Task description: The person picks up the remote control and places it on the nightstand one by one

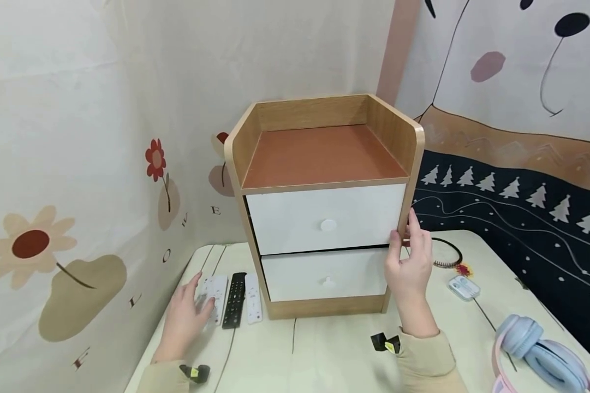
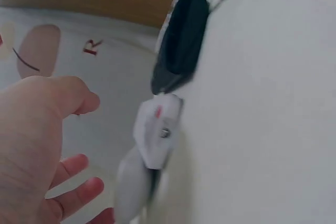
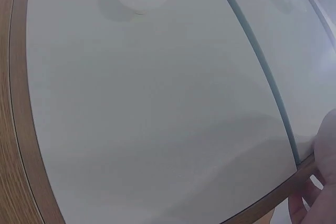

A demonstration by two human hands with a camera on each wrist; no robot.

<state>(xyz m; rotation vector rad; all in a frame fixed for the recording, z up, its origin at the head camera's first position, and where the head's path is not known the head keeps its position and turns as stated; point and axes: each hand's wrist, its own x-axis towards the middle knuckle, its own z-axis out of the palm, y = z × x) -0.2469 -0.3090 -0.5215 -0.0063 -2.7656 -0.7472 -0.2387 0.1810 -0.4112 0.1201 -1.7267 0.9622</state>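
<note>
My right hand [image 1: 410, 265] grips the right edge of the wood-framed, white-drawered cabinet [image 1: 319, 204] on the cream table [image 1: 334, 349]; left hand [image 1: 184, 322] spread, empty. Probably positioning; next needs left-side support.

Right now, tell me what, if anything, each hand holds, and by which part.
The right hand grips the drawer cabinet by its front edge on the right side; the left hand holds nothing.
</note>
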